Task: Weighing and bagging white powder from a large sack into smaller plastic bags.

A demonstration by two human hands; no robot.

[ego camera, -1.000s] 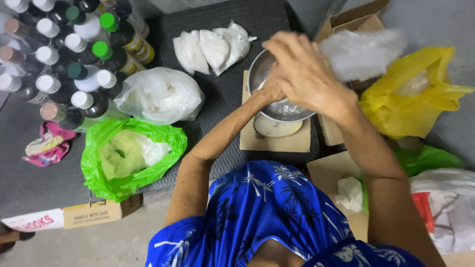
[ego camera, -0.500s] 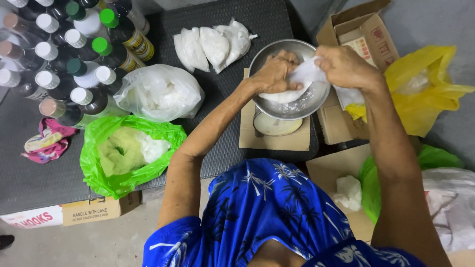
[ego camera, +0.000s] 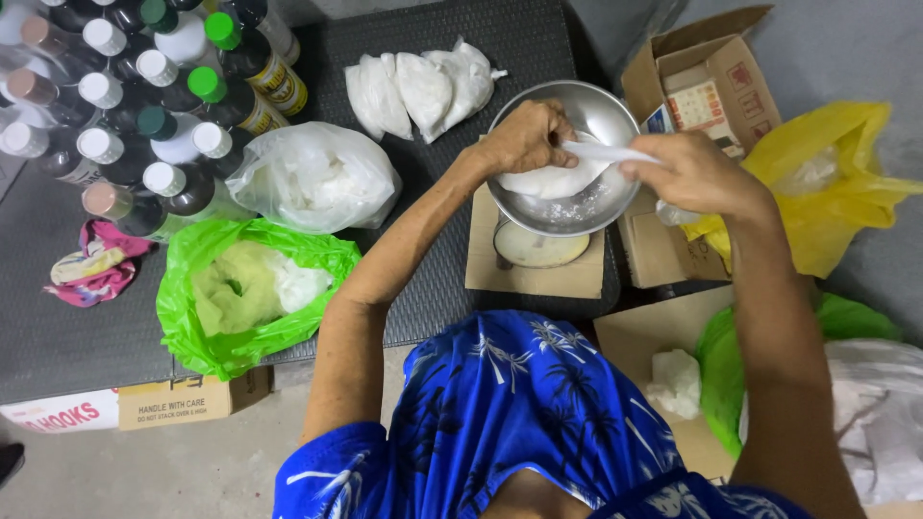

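Here, a plump white powder-filled bag (ego camera: 553,178), neck twisted thin.

Capped bottles (ego camera: 144,106), green bag (ego camera: 240,293), yellow bag (ego camera: 827,183).

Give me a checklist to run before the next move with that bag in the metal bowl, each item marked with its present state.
1. Both hands on the bag: ok. Left hand and right hand pinch the neck of the small clear bag.
2. Bag inside the metal bowl: ok.
3. Bowl seated on the round scale: ok, it sits over the dial.
4. Scale reading: cannot tell, dial partly covered.
5. Bag neck sealed: cannot tell.
6. Room beside the filled bags on the dark mat: ok.
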